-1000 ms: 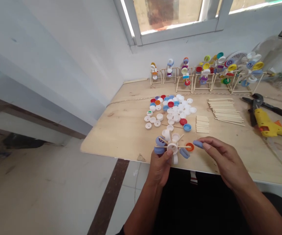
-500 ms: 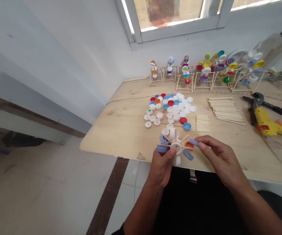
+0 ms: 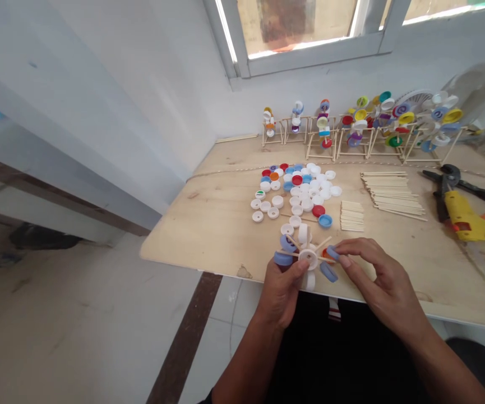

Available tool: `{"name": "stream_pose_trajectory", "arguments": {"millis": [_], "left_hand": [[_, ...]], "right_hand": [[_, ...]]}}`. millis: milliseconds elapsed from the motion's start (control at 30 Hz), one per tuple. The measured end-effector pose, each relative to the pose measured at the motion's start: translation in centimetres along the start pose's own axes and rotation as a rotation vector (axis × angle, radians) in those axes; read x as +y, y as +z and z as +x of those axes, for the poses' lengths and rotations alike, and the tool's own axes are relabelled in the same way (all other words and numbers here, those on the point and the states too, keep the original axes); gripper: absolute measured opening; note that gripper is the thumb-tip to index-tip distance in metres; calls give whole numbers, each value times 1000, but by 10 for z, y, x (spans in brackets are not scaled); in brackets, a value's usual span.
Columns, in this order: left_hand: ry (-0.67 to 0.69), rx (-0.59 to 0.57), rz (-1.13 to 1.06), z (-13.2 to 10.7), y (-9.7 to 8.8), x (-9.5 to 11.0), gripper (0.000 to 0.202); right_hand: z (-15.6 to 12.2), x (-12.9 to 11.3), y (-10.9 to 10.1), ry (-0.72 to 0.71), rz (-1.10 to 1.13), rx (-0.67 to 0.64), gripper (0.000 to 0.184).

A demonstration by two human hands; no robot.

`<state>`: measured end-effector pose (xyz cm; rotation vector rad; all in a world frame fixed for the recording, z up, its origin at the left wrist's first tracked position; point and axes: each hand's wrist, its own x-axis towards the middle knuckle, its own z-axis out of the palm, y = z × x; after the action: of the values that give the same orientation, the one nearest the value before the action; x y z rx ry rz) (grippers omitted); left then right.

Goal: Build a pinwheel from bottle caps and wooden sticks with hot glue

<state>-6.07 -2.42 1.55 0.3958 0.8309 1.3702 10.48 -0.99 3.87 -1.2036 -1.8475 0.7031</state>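
Note:
My left hand [image 3: 282,289] is closed around the hub of a small wheel [image 3: 308,258] made of a white bottle cap with thin wooden sticks sticking out. Blue and white caps sit on several of its stick ends. Between the thumb and fingertips of my right hand [image 3: 379,280] is a light blue bottle cap [image 3: 333,252], which meets the end of a stick on the wheel's right side. Just behind that stick an orange cap [image 3: 326,255] partly shows. Loose bottle caps [image 3: 307,191], mostly white with some blue and red, lie on the table beyond my hands.
The wooden table [image 3: 208,224] ends close to my body. Short sticks [image 3: 352,216] and longer sticks [image 3: 393,193] lie in piles. To the right are a yellow glue gun [image 3: 463,216] and black-handled pliers [image 3: 450,177]. Finished cap wheels on stick frames [image 3: 354,132] line the wall.
My right hand has brought the light blue cap inward onto the end of the wheel's right stick. My left hand keeps its hold on the wheel. The view has shifted slightly.

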Motion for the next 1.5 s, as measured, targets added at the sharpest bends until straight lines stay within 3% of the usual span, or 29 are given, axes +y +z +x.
{"name": "stream_pose_trajectory", "arguments": {"millis": [267, 633, 1033, 1500], "left_hand": [[-15, 14, 0, 1, -1, 0, 30], [-63, 34, 1, 3, 2, 3, 27], [-104, 28, -22, 4, 2, 3, 25], [-104, 18, -35, 5, 4, 3, 25]], "right_hand": [[0, 0, -3, -113, -73, -29, 13], [6, 0, -14, -143, -67, -151, 16], [3, 8, 1, -344, -363, 22, 10], [7, 7, -1, -455, -440, -17, 9]]}}
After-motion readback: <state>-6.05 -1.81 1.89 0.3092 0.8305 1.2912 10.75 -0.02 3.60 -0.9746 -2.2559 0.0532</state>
